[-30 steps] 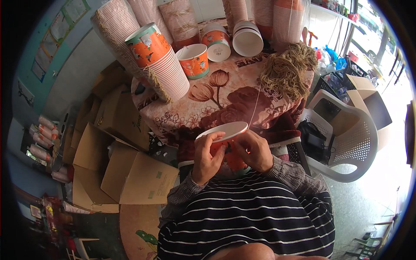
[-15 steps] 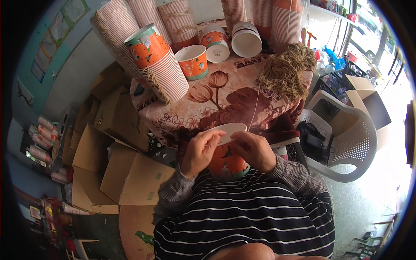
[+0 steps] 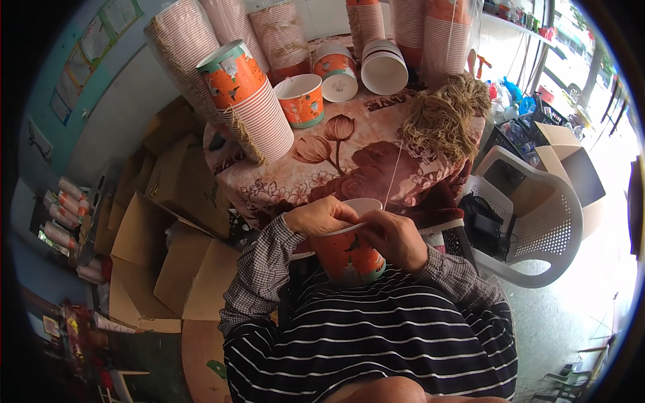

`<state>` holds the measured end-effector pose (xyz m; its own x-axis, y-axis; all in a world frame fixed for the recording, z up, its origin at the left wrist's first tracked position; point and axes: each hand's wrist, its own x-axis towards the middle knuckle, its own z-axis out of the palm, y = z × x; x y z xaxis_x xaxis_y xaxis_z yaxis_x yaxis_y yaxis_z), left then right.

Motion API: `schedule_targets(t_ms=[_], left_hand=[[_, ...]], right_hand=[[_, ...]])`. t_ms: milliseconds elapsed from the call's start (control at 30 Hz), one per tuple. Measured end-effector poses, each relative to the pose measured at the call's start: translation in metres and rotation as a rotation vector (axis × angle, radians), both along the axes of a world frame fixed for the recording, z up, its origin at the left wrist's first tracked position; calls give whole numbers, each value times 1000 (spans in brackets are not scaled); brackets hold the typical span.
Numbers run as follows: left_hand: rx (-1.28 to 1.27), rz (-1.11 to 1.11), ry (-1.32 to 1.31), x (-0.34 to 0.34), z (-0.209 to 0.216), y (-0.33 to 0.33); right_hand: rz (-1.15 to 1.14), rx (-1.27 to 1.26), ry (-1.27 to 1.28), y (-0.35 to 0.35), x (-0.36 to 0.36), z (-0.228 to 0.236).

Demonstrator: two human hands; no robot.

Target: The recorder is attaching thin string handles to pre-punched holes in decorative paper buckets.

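An orange paper bucket (image 3: 349,258) with a green base and a printed pattern sits in my lap, its white mouth facing up. My left hand (image 3: 322,216) reaches over the rim, fingertips pinched together inside the mouth; what they hold is too small to make out. At the right side of the rim, my right hand (image 3: 400,240) is closed on the bucket's edge, thumb and fingers bent close to the left fingertips. A thin cord (image 3: 395,168) rises from the rim beside my right hand toward a heap of tan cords (image 3: 443,114) on the table.
Beyond the bucket is a round table with a flowered cloth (image 3: 316,178). It bears a tall bucket stack (image 3: 259,124), a single bucket (image 3: 300,104), buckets on their sides (image 3: 384,70) and wrapped stacks. Open cardboard boxes (image 3: 144,269) lie left; a white plastic chair (image 3: 537,228) stands right.
My left hand has moved from above the bucket's mouth down inside the rim, its fingers now pinched. The bucket has tilted slightly, and my right hand stays at the rim.
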<state>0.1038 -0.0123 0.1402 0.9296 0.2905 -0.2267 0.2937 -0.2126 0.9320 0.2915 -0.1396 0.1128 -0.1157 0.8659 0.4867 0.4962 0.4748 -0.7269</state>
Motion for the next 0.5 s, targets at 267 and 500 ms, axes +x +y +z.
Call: schedule_targets(t_ms=[267, 500], left_hand=[[87, 185, -248, 4, -19, -4], [288, 431, -377, 14, -22, -13]], right_hand=[[8, -118, -31, 7, 18, 20], [155, -123, -45, 54, 30, 29]])
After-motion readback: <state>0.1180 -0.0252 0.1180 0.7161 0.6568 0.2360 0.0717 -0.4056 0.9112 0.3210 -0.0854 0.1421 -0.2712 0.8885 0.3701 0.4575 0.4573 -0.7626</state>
